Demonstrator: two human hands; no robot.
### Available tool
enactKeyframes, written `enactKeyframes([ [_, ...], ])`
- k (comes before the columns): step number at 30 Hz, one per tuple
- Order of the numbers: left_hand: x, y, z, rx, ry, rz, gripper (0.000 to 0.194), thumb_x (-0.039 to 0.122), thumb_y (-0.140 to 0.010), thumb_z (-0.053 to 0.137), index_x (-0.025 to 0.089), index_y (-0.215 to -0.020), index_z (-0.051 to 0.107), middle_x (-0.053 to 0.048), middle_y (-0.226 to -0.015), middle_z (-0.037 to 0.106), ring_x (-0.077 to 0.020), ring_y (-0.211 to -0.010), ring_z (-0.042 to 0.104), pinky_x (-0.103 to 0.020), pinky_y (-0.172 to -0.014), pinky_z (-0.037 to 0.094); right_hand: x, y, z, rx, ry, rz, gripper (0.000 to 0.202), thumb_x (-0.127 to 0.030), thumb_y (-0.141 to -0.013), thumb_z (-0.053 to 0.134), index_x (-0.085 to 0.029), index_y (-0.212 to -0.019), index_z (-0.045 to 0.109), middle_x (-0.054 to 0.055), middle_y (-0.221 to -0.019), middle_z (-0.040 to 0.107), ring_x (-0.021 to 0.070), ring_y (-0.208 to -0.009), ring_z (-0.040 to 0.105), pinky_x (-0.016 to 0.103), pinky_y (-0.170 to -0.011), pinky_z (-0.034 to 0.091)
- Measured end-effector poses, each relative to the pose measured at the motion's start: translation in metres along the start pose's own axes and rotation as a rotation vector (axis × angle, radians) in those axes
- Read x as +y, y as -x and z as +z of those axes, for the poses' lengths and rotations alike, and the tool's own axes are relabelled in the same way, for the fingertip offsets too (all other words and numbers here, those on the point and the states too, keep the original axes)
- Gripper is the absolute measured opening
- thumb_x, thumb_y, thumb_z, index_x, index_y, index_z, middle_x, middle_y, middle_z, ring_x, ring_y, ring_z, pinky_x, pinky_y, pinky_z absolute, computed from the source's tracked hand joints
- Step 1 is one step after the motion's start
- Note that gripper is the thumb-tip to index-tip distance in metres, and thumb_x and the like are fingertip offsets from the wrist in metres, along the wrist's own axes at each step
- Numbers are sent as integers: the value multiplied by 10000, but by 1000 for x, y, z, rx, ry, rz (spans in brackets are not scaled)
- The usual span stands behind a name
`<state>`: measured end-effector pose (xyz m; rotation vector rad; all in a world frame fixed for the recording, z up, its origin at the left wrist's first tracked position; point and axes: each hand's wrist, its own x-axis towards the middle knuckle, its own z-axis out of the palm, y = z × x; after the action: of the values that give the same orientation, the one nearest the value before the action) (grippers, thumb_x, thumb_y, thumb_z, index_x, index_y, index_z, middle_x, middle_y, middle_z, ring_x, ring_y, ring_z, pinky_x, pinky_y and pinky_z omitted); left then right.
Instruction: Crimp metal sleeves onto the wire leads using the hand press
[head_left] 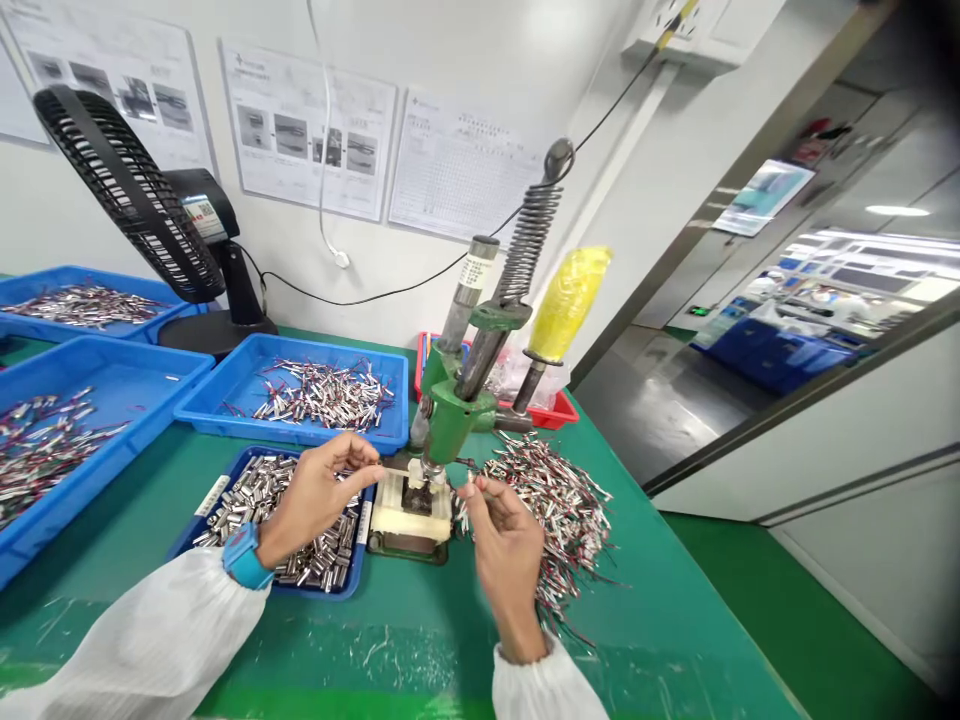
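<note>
A green hand press [454, 415] with a yellow-wrapped handle [571, 300] stands on the table, its pale base [409, 522] between my hands. My left hand [319, 495], above the blue tray of metal cylinders [349, 590], pinches something too small to make out at the left of the press head. My right hand [504, 545] is closed at the right of the press head, its fingertips pinching a small part I cannot make out clearly. Beside it lies a loose pile of small metal parts with red and black wires [562, 500].
Blue trays [300, 435] of wired parts stand at the left and back left. A black fan [135, 200] stands behind them. A red tray [559, 412] sits behind the press. The table's right edge borders a green floor [750, 580].
</note>
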<state>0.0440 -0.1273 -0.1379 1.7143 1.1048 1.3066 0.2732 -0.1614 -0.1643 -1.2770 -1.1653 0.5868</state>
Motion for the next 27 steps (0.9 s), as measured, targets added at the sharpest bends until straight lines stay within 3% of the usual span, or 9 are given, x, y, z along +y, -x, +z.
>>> enactKeyframes([
  [4, -2, 3, 12, 71, 138, -81, 218, 382, -792, 798, 183, -862, 744, -8, -785, 733, -146, -727, 650, -254, -699, 533, -10, 21, 28, 64, -154, 74, 350, -479, -789, 751, -140, -868, 722, 84, -797, 740, 190, -722, 665, 310, -708, 538],
  [8, 3, 3, 19, 113, 251, -137, 238, 374, -764, 815, 192, -916, 812, -49, -927, 800, -197, -862, 718, -300, -809, 582, -20, 25, 46, 64, -254, 181, 406, -536, -749, 774, -136, -757, 706, 59, -679, 708, 146, -585, 598, 256, -565, 488],
  [13, 7, 3, 21, 103, 340, -193, 290, 390, -762, 823, 209, -988, 821, -53, -1034, 804, -229, -985, 733, -332, -908, 592, -21, 27, 45, -2, -358, 434, 522, -630, -657, 817, -125, -695, 690, 20, -597, 656, 106, -480, 535, 233, -486, 464],
  [19, 9, 2, 24, 78, 501, -309, 380, 419, -753, 839, 197, -1059, 801, -54, -1008, 815, -229, -928, 759, -369, -896, 625, -25, 30, 44, -119, -519, 605, 540, -630, -619, 843, -134, -769, 691, 12, -622, 668, 96, -475, 546, 208, -472, 459],
  [22, 10, 1, 26, 77, 531, -319, 381, 407, -749, 848, 191, -1059, 798, -54, -1022, 813, -222, -917, 762, -363, -902, 625, -24, 30, 46, -103, -438, 551, 535, -656, -656, 790, -144, -764, 680, 1, -595, 640, 105, -463, 533, 218, -455, 453],
  [27, 11, 1, 27, 72, 525, -320, 371, 396, -758, 845, 177, -1053, 793, -63, -1040, 807, -215, -909, 761, -353, -923, 612, -11, 29, 42, -88, -8, 322, 467, -616, -796, 630, -174, -648, 615, 0, -539, 593, 118, -449, 494, 226, -435, 388],
])
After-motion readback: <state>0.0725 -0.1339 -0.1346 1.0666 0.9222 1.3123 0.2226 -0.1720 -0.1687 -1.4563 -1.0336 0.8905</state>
